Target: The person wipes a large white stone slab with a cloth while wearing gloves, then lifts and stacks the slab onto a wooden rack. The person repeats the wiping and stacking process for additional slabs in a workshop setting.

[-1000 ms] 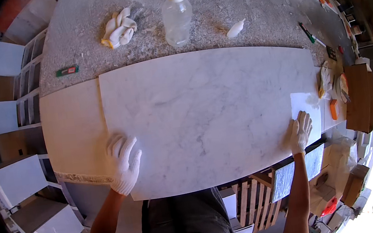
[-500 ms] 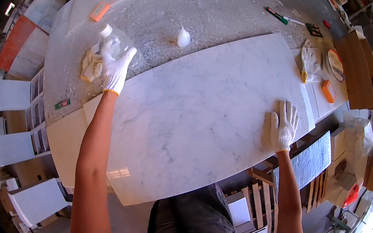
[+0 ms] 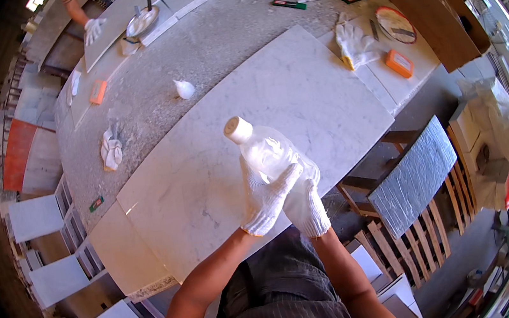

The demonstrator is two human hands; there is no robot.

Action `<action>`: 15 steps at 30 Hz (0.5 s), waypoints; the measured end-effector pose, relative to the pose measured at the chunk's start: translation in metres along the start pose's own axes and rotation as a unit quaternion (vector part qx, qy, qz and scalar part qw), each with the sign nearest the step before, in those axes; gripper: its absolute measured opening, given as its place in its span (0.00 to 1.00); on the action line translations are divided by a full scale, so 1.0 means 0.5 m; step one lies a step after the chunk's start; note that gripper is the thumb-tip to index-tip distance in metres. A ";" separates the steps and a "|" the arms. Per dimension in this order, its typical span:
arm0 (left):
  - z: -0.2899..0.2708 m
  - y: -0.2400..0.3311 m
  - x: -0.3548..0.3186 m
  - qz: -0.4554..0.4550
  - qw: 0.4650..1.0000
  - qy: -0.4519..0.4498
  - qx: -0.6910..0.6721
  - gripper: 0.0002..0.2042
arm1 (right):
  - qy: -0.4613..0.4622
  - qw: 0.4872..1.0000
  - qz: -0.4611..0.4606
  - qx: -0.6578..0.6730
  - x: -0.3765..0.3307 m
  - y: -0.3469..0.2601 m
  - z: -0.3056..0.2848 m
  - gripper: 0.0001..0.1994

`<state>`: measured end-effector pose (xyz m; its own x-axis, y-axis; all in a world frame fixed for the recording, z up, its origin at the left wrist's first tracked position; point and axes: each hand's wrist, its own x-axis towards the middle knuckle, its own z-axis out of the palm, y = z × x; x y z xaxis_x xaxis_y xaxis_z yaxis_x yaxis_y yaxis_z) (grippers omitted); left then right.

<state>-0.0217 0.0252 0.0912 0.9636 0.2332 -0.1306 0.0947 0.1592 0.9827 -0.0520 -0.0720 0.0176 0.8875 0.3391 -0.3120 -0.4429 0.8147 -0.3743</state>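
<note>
A clear plastic bottle (image 3: 269, 150) with a white cap is held up in front of me, tilted so its cap points up and to the left. My left hand (image 3: 265, 199), in a white knit glove, wraps round its near side. The gloved right hand (image 3: 306, 207) grips the bottle's lower end; some of its fingers are hidden behind it. Beneath the bottle lies a large white marble slab (image 3: 208, 197) with grey veins. Farther off, a crumpled white cloth (image 3: 111, 151) and a small white squeeze bottle (image 3: 184, 89) rest on the rough grey worktop (image 3: 144, 103).
An orange box (image 3: 399, 64), white gloves (image 3: 352, 43) and a round dish (image 3: 396, 24) sit to the right, near a cardboard box (image 3: 438, 16). A bowl (image 3: 143, 21) stands at the far left, where another person's gloved hand (image 3: 94, 29) shows. Wooden pallets (image 3: 407, 242) lie below right.
My left hand has brought the bottle from beside the cloth back over the slab. My right hand has left the slab's right edge and now holds the bottle too. The view has turned.
</note>
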 end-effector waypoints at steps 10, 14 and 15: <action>0.063 -0.041 -0.059 0.131 0.942 -0.228 0.208 0.35 | 0.086 0.964 -0.221 -0.123 -0.108 -0.290 -0.089 0.30; -0.043 -0.040 -0.104 0.131 0.910 -0.238 0.314 0.31 | 0.304 0.845 -0.306 -0.315 -0.174 -0.456 -0.196 0.32; -0.077 -0.046 -0.121 0.115 0.904 -0.229 0.341 0.30 | 0.367 0.798 -0.318 -0.357 -0.178 -0.485 -0.186 0.36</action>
<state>-0.0919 0.0441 0.0714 0.9653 -0.2612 0.0024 -0.1398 -0.5086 0.8496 -0.0355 -0.3437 0.0551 0.7639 -0.6167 -0.1903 -0.1245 0.1485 -0.9810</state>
